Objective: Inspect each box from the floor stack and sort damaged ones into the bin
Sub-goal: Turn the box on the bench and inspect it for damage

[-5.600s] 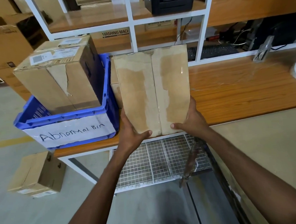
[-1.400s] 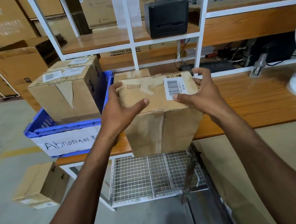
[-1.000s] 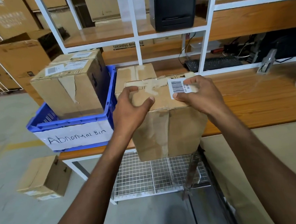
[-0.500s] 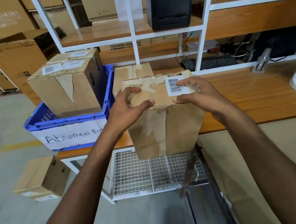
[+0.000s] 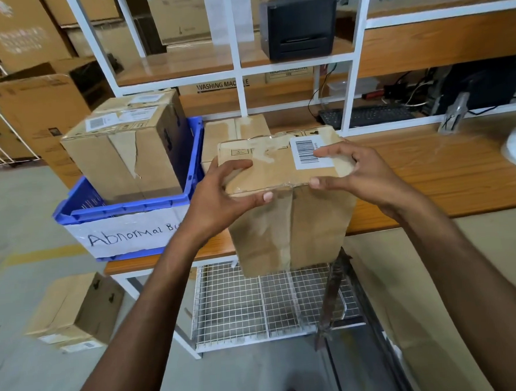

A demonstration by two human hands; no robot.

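Barcoded box (image 5: 279,170) in mid-air; torn-taped box (image 5: 123,163) inside blue bin (image 5: 126,208)

A white sheet (image 5: 127,235) on the front of the blue bin (image 5: 126,208), at nine o'clock from the held box (image 5: 285,223), is showing handwritten "Abnormal B" with the rest covered, a carton (image 5: 222,85) at twelve o'clock is showing printed "WASHING MACHINE", and the held box's top is carrying a barcode label (image 5: 307,152) with digits too small to read.

Tan box (image 5: 285,232), blue bin (image 5: 126,206), seemingly black printer (image 5: 298,25).
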